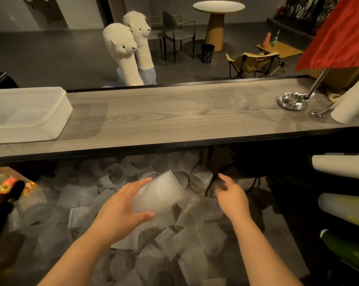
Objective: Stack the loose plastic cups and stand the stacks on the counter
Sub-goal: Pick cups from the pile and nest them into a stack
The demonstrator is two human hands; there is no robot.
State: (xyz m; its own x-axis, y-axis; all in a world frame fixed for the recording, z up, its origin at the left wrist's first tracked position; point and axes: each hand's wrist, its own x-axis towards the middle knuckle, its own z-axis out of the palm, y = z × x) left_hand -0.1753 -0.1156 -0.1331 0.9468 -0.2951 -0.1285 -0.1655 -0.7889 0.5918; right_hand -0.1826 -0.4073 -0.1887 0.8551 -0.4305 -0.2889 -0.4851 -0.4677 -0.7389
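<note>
A heap of loose ribbed translucent plastic cups (133, 234) covers the low surface under the grey wooden counter (174, 116). My left hand (120, 211) grips a short stack of frosted cups (160, 193), held tilted with the rim pointing up and right. My right hand (232, 195) hovers to the right of that stack, fingers apart and blurred, just above a cup (213, 205) lying in the heap. Whether it touches that cup is unclear.
A white plastic tub (26, 114) sits on the counter's left end. At the right end stand a metal dish (292, 101), tongs (320, 112), a paper towel roll (351, 102) and a red flag (339, 38). Bottles and a roll fill the shelves at right (343, 209).
</note>
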